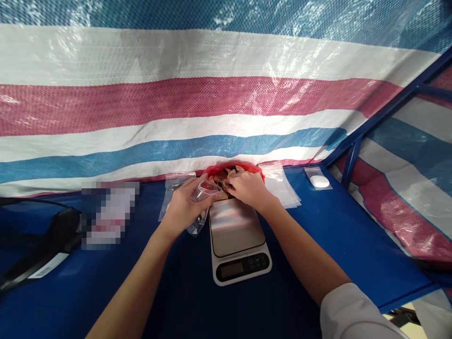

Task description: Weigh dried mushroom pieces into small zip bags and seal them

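My left hand [185, 205] is closed around a small clear plastic cup [208, 186], its mouth tilted toward the bag. A red plastic bag [259, 170] lies open at the back of the table, filled with brown, dried-looking pieces [221, 194]. Inside its mouth, the fingers of my right hand [249, 188] are curled among these pieces, pinching some; the fingertips are partly hidden. Just in front of the bag is a kitchen scale [238, 230] with a steel plate and a dark display. Its far end is covered by the bag and pieces.
Clear plastic bags [174, 188] lie left of the red bag, and flat ones [282, 188] lie right. A white oval object [319, 181] rests on a small bag. Black gear [52, 235] is at left. Striped sheeting [197, 99] and a blue frame [384, 113] bound the blue table [339, 235].
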`<state>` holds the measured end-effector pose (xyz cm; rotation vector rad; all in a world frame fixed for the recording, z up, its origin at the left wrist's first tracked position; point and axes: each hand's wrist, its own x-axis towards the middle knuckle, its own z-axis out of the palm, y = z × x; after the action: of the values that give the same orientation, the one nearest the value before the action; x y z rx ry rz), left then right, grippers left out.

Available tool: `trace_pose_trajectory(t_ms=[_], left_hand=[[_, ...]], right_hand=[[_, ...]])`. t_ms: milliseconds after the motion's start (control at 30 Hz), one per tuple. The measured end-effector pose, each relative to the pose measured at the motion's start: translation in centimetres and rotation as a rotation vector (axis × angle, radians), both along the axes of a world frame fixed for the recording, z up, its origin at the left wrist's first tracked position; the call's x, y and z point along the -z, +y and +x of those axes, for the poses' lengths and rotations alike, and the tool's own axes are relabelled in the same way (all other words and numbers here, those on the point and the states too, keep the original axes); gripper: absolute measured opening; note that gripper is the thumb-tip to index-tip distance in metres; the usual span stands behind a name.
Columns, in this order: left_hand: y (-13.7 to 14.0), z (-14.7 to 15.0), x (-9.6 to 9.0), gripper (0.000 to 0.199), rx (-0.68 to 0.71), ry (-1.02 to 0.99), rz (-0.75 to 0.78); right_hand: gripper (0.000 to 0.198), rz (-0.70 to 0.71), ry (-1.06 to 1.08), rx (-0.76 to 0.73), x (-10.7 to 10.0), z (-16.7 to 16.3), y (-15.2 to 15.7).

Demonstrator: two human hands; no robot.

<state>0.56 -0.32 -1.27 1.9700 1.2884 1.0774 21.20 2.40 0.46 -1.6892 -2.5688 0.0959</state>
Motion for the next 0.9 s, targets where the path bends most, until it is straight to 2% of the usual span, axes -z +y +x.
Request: trace_pose_trajectory(t_ms=[567, 700, 900], left_hand=[[-0.1, 0.1, -0.1, 0.063, -0.016, 0.010, 0.007], [-0.1, 0.1, -0.2, 0.062, -0.007, 0.009, -0.011], [-0.2, 0.0, -0.3, 0.062, -0.015, -0.012, -0.024]], right_hand=[[0.038, 0.047, 0.064, 0.099, 1.9, -1.4, -0.2], [0.032, 0.017, 0.170, 0.144, 1.8, -1.1, 0.1], [0.022, -0.040, 0.471, 0.204, 1.0, 0.1, 0.7]])
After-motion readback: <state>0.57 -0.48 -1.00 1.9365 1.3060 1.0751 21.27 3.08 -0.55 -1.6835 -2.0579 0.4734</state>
